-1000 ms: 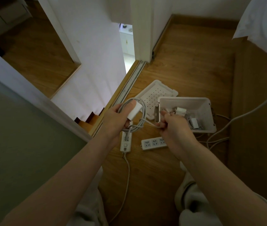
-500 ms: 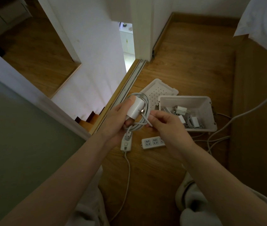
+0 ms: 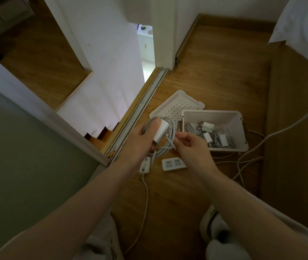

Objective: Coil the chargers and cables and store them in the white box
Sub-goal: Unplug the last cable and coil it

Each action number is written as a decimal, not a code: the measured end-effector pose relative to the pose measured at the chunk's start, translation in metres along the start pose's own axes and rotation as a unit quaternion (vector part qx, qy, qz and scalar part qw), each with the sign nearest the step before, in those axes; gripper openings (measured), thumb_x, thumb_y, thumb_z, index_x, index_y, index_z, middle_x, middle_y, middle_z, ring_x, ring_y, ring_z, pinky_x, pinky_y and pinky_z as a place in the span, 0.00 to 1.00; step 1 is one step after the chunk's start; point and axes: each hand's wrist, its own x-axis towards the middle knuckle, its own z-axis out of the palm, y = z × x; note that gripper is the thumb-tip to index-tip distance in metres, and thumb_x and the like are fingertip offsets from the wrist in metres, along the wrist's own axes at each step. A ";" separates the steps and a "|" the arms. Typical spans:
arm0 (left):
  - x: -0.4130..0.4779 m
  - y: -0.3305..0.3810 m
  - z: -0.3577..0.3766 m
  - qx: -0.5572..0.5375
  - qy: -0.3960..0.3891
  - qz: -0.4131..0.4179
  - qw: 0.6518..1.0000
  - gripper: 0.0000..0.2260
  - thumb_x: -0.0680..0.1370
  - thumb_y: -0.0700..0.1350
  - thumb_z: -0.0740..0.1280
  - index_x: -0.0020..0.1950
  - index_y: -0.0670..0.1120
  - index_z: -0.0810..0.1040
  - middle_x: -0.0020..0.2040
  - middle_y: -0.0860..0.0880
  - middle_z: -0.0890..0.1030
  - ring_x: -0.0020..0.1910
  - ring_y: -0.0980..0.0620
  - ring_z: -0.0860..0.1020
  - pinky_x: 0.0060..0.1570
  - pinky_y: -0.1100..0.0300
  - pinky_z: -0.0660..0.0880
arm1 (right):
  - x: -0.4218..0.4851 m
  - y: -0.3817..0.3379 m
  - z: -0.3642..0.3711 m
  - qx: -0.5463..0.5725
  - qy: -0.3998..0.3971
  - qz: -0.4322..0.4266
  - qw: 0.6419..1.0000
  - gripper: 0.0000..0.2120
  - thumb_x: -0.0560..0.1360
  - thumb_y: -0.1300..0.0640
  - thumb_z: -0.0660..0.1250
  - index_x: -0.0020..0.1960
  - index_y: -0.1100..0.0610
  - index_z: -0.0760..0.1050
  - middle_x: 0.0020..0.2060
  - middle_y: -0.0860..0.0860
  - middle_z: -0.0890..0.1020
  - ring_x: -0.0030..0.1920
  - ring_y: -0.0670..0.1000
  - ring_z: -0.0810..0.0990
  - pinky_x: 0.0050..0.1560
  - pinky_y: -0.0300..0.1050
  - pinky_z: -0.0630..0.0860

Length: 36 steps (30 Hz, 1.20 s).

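My left hand (image 3: 140, 136) grips a white charger brick (image 3: 160, 131) together with its coiled white cable (image 3: 168, 147), thumb pressed on the brick. My right hand (image 3: 192, 147) pinches the loose end of that cable beside the coil. The open white box (image 3: 241, 128) stands on the wooden floor just right of my hands. Several coiled chargers and cables (image 3: 212, 136) lie inside it.
The box's perforated white lid (image 3: 177, 107) lies behind the box. A white power strip (image 3: 174, 164) and a small switch unit (image 3: 144, 167) with its cord lie on the floor under my hands. Loose white cables (image 3: 247, 158) trail right. A sliding-door track (image 3: 145, 109) and a stair drop are left.
My right hand came back from the box edge to the coil and now pinches the cable's loose end. The left hand kept the charger and coil, tilting them slightly.
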 end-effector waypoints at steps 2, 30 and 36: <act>-0.002 0.000 0.003 0.037 0.028 0.043 0.998 0.15 0.78 0.55 0.59 0.56 0.46 0.75 0.42 0.47 0.80 0.33 0.59 0.80 0.29 0.68 0.74 | 0.002 0.002 0.003 -0.021 -0.003 -0.003 1.000 0.08 0.76 0.69 0.61 0.50 0.60 0.74 0.47 0.56 0.81 0.49 0.52 0.81 0.48 0.44 0.80; 0.001 0.004 0.001 -0.015 0.038 -0.006 0.999 0.15 0.77 0.56 0.62 0.51 0.46 0.79 0.30 0.53 0.76 0.24 0.61 0.73 0.28 0.64 0.72 | -0.005 -0.009 0.003 0.193 -0.119 0.022 0.974 0.20 0.74 0.73 0.60 0.61 0.58 0.65 0.50 0.59 0.79 0.47 0.54 0.81 0.44 0.46 0.80; 0.005 0.002 0.004 -0.015 0.053 -0.010 0.998 0.14 0.76 0.56 0.64 0.51 0.47 0.79 0.43 0.46 0.80 0.38 0.51 0.77 0.39 0.56 0.75 | -0.006 -0.006 0.010 -0.058 -0.081 -0.144 0.985 0.09 0.73 0.63 0.68 0.53 0.57 0.74 0.47 0.55 0.80 0.42 0.46 0.82 0.37 0.33 0.76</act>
